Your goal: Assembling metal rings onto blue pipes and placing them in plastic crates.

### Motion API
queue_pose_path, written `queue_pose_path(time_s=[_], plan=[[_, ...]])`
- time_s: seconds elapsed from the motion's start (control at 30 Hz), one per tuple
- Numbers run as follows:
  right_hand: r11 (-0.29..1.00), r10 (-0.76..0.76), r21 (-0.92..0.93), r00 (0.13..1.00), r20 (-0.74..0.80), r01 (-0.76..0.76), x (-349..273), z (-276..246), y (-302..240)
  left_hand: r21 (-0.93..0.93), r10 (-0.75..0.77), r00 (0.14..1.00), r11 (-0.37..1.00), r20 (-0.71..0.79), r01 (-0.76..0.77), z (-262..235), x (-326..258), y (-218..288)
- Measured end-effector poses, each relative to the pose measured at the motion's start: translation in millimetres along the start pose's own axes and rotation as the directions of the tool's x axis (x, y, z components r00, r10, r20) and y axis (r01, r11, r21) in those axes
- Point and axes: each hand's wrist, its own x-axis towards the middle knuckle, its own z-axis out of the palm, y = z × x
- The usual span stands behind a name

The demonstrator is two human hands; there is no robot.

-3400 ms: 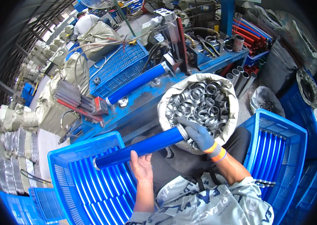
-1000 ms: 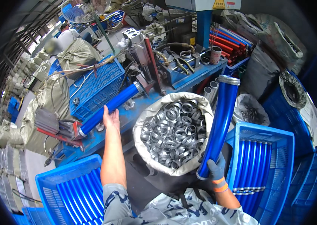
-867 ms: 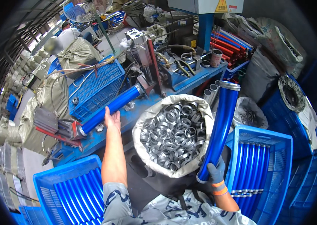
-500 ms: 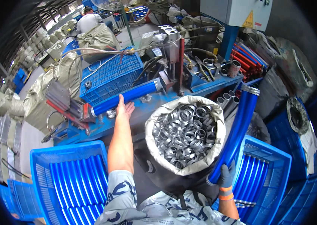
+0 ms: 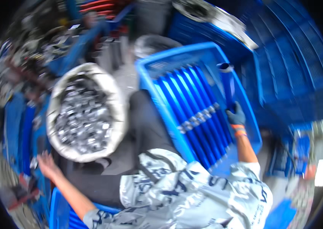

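A grey glove with an orange cuff covers my right hand [image 5: 236, 117], its fingers wrapped round the lower end of a blue tube [image 5: 227, 84]. That tube stands steeply inside the right part of a blue plastic crate [image 5: 157, 100], beside rows of similar blue tubes [image 5: 186, 93] with metal-coloured ends. My bare left hand [image 5: 47, 165] reaches out at the left, fingers apart and empty, though blurred. Close to it, another blue tube [image 5: 28, 133] lies along the machine. Between my arms sits a pale sack [image 5: 118, 110] filled with metal rings [image 5: 83, 114].
A second blue crate [image 5: 54, 213] with tubes shows at the lower left edge. Stacked blue crates [image 5: 283, 53] rise at the upper right. Red tubes [image 5: 98, 8] lie at the top beyond the sack. Head motion smears much of the surroundings.
My view has swung to the right. The blue tube in my right hand has gone from beside the sack to inside the right crate. My left hand has left the tube on the machine.
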Motion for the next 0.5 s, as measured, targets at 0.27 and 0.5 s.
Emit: queue_pose_path(time_s=[0.27, 0.5], plan=[[0.722, 0.587, -0.53, 0.799, 0.13, -0.445, -143.0, 29.6, 211.7, 0.594, 0.174, 0.984, 0.788, 0.031, -0.158, -29.7, -80.1, -67.3], [0.703, 0.554, -0.626, 0.813, 0.183, -0.338, -185.8, 85.5, 303.6, 0.726, 0.276, 0.955, 0.634, 0.11, -0.267, -15.4, -116.3, -57.7]])
